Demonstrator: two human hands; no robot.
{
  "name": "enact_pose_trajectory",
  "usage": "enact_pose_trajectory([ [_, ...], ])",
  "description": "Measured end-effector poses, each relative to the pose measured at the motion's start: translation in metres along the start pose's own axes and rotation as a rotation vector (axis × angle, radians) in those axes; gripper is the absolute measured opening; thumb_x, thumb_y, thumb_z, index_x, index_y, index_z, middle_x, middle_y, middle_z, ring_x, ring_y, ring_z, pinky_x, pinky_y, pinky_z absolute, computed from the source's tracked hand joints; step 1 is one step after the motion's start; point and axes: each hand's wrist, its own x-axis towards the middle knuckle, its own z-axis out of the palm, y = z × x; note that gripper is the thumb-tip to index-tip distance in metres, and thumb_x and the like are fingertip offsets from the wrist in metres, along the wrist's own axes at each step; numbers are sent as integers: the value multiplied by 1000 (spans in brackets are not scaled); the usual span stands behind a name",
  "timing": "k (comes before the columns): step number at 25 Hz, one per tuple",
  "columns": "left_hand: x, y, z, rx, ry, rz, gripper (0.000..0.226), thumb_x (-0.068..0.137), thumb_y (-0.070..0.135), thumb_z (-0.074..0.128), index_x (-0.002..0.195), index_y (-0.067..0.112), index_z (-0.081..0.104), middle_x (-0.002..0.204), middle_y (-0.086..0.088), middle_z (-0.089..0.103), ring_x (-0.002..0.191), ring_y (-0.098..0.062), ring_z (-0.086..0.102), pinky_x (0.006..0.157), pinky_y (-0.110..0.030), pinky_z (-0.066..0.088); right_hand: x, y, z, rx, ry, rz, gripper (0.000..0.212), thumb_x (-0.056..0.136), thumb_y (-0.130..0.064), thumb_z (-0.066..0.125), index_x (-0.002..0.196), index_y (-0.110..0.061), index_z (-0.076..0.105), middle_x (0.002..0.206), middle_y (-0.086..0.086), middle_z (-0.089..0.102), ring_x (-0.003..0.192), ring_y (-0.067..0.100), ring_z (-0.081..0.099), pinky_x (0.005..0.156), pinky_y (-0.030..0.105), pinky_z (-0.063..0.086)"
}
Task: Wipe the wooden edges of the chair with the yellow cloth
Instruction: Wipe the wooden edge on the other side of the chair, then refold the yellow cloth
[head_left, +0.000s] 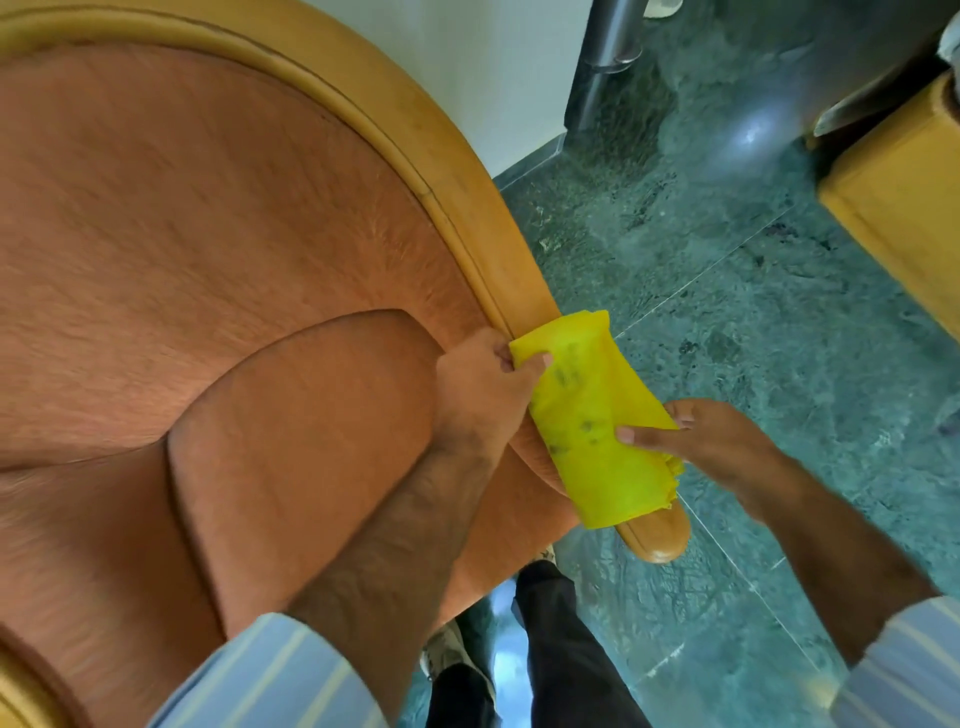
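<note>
A yellow cloth with dark dirt marks lies draped over the chair's right wooden arm, near its rounded front end. My left hand pinches the cloth's upper inner corner, resting against the orange upholstery. My right hand grips the cloth's outer edge from the floor side, thumb on top. The wooden edge curves from the top of the backrest down to the arm. Under the cloth the wood is hidden.
The orange seat cushion fills the left. Green marble floor lies to the right. A second wooden piece of furniture stands at the far right, a metal pole at the back. My legs and shoe are below.
</note>
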Motion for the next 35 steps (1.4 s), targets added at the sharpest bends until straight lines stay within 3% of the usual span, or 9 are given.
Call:
enact_pose_trajectory([
  [4, 2, 1, -21, -349, -52, -128, 23, 83, 21, 86, 82, 14, 64, 78, -14, 66, 85, -38, 75, 76, -51, 66, -7, -26, -1, 145, 43, -126, 41, 58, -47, 86, 92, -27, 79, 89, -12, 83, 77, 5, 78, 70, 31, 54],
  [7, -6, -7, -63, -693, -65, -120, 23, 90, 4, 77, 82, 15, 59, 81, -11, 73, 78, -20, 76, 67, -37, 68, -10, -60, 12, 289, -111, -195, 33, 63, -40, 84, 95, -37, 77, 102, -7, 83, 89, 13, 80, 72, 33, 60],
  [12, -41, -56, -152, -794, 253, -108, 20, 92, -3, 71, 90, 14, 62, 94, -15, 72, 85, -23, 73, 70, -38, 68, -7, -123, 79, 203, -379, -297, 65, 65, -14, 89, 126, -14, 65, 118, 7, 80, 105, 24, 78, 82, 39, 69],
  [15, -75, -100, -205, -863, 453, -159, 20, 94, -5, 67, 99, 15, 66, 96, -8, 75, 86, -22, 72, 67, -31, 64, -11, -167, 149, 136, -503, -285, 51, 67, -8, 87, 116, -12, 73, 118, 11, 80, 105, 24, 78, 85, 33, 68],
  [19, -137, -157, -265, -1035, 708, -240, 30, 97, -4, 64, 122, 13, 64, 103, 0, 77, 87, -14, 76, 70, -27, 66, -36, -216, 254, -3, -660, -285, 40, 85, -4, 78, 123, -13, 73, 125, 5, 78, 116, 22, 74, 103, 41, 58],
  [23, -222, -215, -308, -1107, 963, -334, 27, 97, -2, 66, 122, 9, 69, 103, -4, 79, 92, -16, 79, 71, -27, 66, -84, -239, 355, -172, -882, -327, 36, 89, -8, 77, 123, -22, 74, 127, 4, 77, 114, 23, 75, 96, 43, 62],
  [27, -319, -265, -311, -1182, 1237, -472, 27, 98, 1, 64, 124, 7, 67, 118, -13, 74, 105, -25, 75, 83, -38, 66, -143, -223, 450, -342, -989, -394, 32, 88, -2, 78, 118, -13, 75, 116, 9, 80, 103, 20, 79, 76, 31, 69],
  [31, -428, -303, -265, -1314, 1547, -505, 20, 100, 0, 62, 114, 13, 69, 109, -7, 76, 98, -20, 76, 71, -27, 66, -215, -165, 532, -605, -1097, -460, 38, 81, -2, 85, 115, -5, 71, 115, 16, 79, 105, 28, 76, 87, 40, 62],
  [35, -525, -328, -163, -1466, 1825, -680, 21, 101, -3, 59, 121, -1, 63, 108, -17, 72, 97, -27, 70, 72, -28, 66, -287, -67, 580, -952, -1297, -527, 35, 83, 1, 83, 115, 1, 71, 115, 20, 78, 102, 30, 76, 92, 41, 61],
])
